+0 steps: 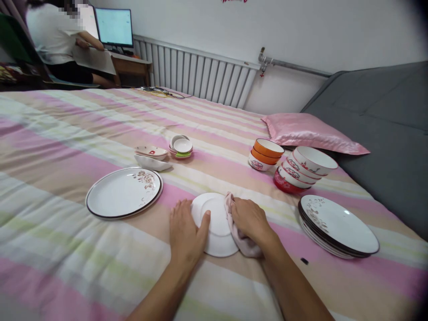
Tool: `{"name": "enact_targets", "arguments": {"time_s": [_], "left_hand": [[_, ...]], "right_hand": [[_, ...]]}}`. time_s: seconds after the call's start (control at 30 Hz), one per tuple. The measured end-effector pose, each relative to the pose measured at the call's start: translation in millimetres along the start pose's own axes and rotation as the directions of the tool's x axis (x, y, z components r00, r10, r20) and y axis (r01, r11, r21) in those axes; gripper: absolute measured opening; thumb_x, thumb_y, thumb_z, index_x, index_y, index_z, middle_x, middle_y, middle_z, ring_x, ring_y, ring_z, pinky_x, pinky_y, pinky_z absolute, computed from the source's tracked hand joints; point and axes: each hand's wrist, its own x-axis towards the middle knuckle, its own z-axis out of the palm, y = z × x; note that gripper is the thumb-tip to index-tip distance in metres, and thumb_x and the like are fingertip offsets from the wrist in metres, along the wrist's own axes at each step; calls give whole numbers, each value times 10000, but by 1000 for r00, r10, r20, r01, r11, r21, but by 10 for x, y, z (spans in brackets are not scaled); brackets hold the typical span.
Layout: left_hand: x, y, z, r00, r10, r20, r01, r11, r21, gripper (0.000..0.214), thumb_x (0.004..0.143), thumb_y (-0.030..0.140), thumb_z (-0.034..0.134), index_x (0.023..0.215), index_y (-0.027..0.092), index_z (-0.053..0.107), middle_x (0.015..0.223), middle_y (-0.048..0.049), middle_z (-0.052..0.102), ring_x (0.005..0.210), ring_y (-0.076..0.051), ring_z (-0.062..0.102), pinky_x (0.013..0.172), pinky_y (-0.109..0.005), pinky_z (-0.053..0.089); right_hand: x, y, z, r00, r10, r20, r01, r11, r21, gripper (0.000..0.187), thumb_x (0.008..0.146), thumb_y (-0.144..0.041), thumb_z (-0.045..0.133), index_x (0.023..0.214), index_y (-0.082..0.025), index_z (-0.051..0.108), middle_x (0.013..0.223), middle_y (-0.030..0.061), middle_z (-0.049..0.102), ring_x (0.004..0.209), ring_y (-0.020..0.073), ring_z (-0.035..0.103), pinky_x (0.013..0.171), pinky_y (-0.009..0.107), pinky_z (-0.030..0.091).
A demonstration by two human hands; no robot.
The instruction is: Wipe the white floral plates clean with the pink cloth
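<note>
A plain white plate (pixel 217 243) lies on the striped bedspread in front of me; a ring shows at its middle, and I cannot tell which face is up. My left hand (pixel 187 229) grips its left rim, with the thumb over the plate and the fingers along the outer edge. In my right hand (pixel 249 218) is a bunched pale pink cloth (pixel 245 245), pressed on the plate's right side. The cloth hangs over the rim there and hides part of it. My right fingertips are partly tucked into the cloth.
Oval plates (pixel 117 196) lie left, more stacked plates (pixel 347 223) right. Behind stand small dishes (pixel 182 146), boat-shaped dishes (pixel 152 154), orange bowls (pixel 267 149) and patterned bowls (pixel 301 167). A small black object (pixel 304 261) lies near the right stack. A person (pixel 56 35) sits at a desk.
</note>
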Motion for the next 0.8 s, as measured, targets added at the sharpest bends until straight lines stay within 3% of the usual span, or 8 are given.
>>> {"name": "enact_targets", "arguments": {"time_s": [0.17, 0.3, 0.47, 0.63, 0.8], "left_hand": [[-27, -35, 50, 996, 82, 37, -87, 978, 190, 567, 805, 426, 478, 1214, 33, 456, 1239, -220, 530, 1268, -377, 364, 1053, -544, 252], [-32, -31, 34, 994, 87, 65, -99, 974, 204, 572, 794, 413, 492, 1215, 26, 459, 1218, -209, 548, 1252, -363, 390, 1070, -523, 238], [-20, -8, 18, 995, 75, 62, -85, 982, 170, 572, 774, 388, 516, 1214, 28, 454, 1210, -202, 549, 1220, -344, 424, 1072, -508, 242], [13, 14, -29, 999, -29, 27, 29, 1000, 10, 580, 704, 377, 604, 1187, 86, 466, 1147, -160, 567, 1123, -320, 491, 1018, -503, 320], [58, -26, -84, 980, -199, -18, 178, 908, -379, 615, 650, 330, 672, 1196, 155, 450, 1170, -112, 522, 1084, -259, 515, 932, -420, 423]], "right_hand": [[136, 114, 121, 999, 4, -35, 2, 983, 182, 411, 874, -369, 362, 1100, -123, 602, 1054, 161, 657, 1024, 261, 581, 831, 323, 386], [218, 178, 207, 999, 31, -40, -16, 946, 323, 485, 843, -439, 411, 1160, -108, 572, 1120, 171, 628, 1070, 276, 554, 866, 341, 391], [253, 194, 261, 995, 68, -73, -18, 843, 537, 419, 797, -460, 480, 1022, -142, 634, 1041, 133, 655, 967, 244, 598, 807, 324, 430], [239, 174, 241, 989, 93, -112, 15, 699, 715, 414, 742, -469, 562, 1000, -155, 643, 994, 103, 672, 899, 225, 614, 759, 302, 453], [179, 119, 119, 973, 45, -225, 158, 577, 801, 458, 703, -480, 619, 1004, -135, 628, 999, 102, 661, 883, 220, 605, 769, 309, 458]]}}
